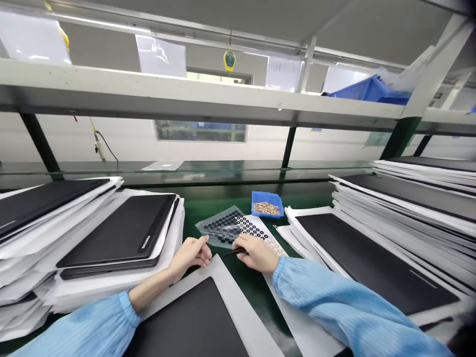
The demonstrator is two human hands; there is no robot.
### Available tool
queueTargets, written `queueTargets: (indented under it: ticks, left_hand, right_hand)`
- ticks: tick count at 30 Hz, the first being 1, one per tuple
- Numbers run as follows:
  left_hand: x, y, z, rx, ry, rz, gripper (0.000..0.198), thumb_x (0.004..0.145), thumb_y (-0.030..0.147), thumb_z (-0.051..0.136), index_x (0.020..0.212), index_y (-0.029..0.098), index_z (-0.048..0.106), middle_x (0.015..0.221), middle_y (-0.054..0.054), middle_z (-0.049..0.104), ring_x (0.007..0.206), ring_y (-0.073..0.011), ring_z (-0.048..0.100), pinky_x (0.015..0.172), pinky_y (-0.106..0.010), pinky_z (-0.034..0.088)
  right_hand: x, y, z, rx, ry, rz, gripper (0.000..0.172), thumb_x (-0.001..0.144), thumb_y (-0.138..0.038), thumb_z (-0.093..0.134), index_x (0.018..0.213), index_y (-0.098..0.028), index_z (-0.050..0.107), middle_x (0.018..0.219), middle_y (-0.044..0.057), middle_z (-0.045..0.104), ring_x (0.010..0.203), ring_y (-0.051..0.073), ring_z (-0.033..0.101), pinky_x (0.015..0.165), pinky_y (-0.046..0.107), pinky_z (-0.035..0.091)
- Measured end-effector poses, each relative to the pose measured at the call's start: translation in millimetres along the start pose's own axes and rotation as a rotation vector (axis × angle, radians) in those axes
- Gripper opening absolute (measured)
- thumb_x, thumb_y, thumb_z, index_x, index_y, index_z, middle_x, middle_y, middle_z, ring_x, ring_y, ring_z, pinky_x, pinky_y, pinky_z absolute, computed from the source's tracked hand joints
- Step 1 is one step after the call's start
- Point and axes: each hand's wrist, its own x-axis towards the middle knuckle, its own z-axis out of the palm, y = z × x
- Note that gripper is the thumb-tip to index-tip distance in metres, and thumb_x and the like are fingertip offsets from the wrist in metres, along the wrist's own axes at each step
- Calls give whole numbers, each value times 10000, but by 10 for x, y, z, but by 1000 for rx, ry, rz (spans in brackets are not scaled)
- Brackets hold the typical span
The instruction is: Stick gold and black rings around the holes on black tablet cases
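My right hand (pixel 256 252) is closed around thin black tweezers (pixel 234 252) whose tip points left. It rests over the lower edge of a transparent sheet (pixel 223 225) and a white sheet (pixel 256 225), both bearing rows of black rings. Left of it, my left hand (pixel 193 253) has curled fingers, with thumb and forefinger together near the transparent sheet's lower left corner; whether anything is between them I cannot make out. Beneath that hand lies a black flat panel (pixel 189 322) on white sheeting (pixel 238 310), partly covered by my left forearm.
A blue tray (pixel 267 194) of small brass-coloured rings stands behind the sheets. Stacks of black panels interleaved with white sheets flank both sides, including a left panel (pixel 122 228) and a right panel (pixel 375 258). A white shelf (pixel 223 101) spans above the green bench (pixel 208 198).
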Motion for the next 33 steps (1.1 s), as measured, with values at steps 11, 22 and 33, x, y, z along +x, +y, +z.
queueTargets:
  ticks: [11, 22, 33]
  left_hand:
    - [422, -16, 234, -306, -49, -190, 224, 916, 306, 553, 1033, 118, 588, 985, -59, 625, 831, -162, 626, 730, -338, 533]
    - [439, -117, 261, -295, -18, -159, 200, 909, 277, 565, 1023, 113, 587, 959, -53, 619, 791, -150, 621, 694, -316, 537]
    - [402, -120, 278, -300, -39, -134, 199, 906, 268, 571, 1022, 107, 592, 978, -62, 622, 828, -163, 625, 724, -332, 536]
  right_hand:
    - [263, 130, -130, 218, 67, 107, 249, 790, -330, 632, 623, -147, 654, 534, -32, 554, 536, 120, 511, 515, 219, 344]
    - [470, 180, 119, 248, 120, 238, 246, 825, -246, 555, 640, -131, 670, 601, 20, 653, 575, 143, 572, 550, 224, 381]
    - [458, 163, 147, 150, 22, 188, 174, 789, -224, 643, 628, -157, 651, 580, -9, 623, 587, 141, 558, 596, 253, 389]
